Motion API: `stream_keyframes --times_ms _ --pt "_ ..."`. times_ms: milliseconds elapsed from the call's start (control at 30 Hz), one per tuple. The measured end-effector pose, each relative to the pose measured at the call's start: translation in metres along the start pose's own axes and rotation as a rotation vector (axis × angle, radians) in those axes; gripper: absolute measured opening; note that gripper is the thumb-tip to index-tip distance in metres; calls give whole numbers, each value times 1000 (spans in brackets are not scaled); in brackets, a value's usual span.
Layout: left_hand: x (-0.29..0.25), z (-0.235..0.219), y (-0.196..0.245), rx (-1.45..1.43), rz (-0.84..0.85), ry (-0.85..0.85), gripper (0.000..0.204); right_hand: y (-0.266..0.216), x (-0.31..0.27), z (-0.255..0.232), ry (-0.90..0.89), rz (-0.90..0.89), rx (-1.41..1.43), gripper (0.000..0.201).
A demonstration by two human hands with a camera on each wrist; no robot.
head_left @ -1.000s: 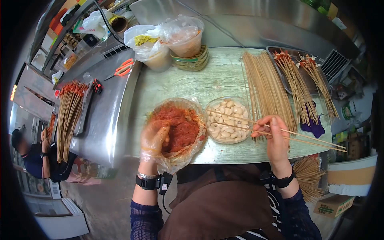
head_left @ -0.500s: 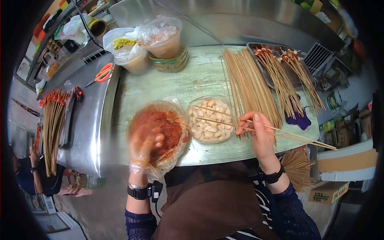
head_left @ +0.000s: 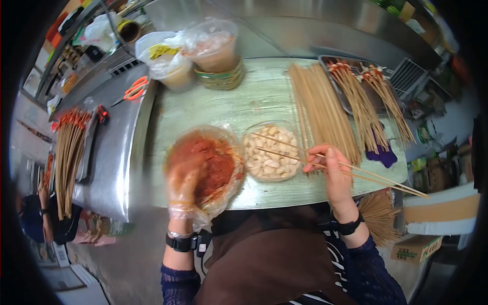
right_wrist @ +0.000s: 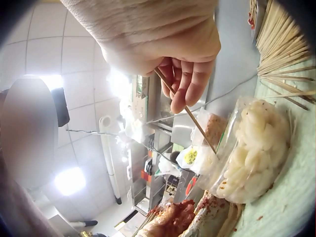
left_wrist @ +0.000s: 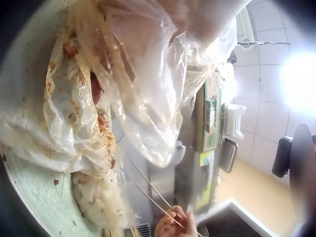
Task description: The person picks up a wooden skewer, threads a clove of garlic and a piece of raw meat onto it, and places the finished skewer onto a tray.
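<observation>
My left hand (head_left: 183,183), in a clear plastic glove, reaches into red minced meat (head_left: 218,165) at the left side of a bag-lined bowl (head_left: 238,170). Its fingers are blurred in the head view and hidden behind the loose glove plastic (left_wrist: 148,98) in the left wrist view. My bare right hand (head_left: 333,175) holds two thin bamboo skewers (head_left: 384,182) between thumb and fingers. Their left ends overlap a clear tub of peeled garlic cloves (head_left: 272,165) beside the meat bowl. In the right wrist view one skewer (right_wrist: 197,126) slants from the curled fingers towards the garlic.
Loose bamboo skewers (head_left: 323,109) lie right of the garlic. Behind them, a metal tray (head_left: 345,101) bears tipped skewers. Bagged tubs (head_left: 211,48) stand at the back. On the left steel counter lie orange-handled scissors (head_left: 134,91) and loaded skewers (head_left: 71,152); another person (head_left: 40,218) works there.
The head view has turned, so the scene sits further left than a second ago. My left hand has shifted slightly left within the meat. The right hand keeps its grip on the two skewers.
</observation>
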State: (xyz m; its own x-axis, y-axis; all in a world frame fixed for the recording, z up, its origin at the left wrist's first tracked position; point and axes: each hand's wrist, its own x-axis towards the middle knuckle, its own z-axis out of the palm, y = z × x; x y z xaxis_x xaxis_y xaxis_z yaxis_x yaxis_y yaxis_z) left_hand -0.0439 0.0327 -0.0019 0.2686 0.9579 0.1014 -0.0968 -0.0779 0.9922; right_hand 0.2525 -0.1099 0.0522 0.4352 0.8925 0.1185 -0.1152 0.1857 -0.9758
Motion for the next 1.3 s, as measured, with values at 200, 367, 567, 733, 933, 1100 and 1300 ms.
stream_keyframes --times_ms 200,367,567,733,933,1100,1300 --pt "-3 9 7 182 108 46 25 -7 1 -3 13 -54 -107 28" --pt "-4 11 -3 52 79 195 23 -12 1 -7 45 -102 -70 31" --pt "-8 34 -3 43 92 218 24 -19 4 -15 61 -105 -171 31" --pt "-14 44 9 -7 -27 211 23 -23 7 -13 49 -97 -189 31" --pt "-15 50 11 24 24 191 26 -37 3 -20 82 -95 -219 32" --pt "-13 45 -2 2 62 187 29 -39 5 -26 144 -30 -213 33" --pt "-13 45 2 48 75 194 29 -22 14 -27 154 38 -182 33"
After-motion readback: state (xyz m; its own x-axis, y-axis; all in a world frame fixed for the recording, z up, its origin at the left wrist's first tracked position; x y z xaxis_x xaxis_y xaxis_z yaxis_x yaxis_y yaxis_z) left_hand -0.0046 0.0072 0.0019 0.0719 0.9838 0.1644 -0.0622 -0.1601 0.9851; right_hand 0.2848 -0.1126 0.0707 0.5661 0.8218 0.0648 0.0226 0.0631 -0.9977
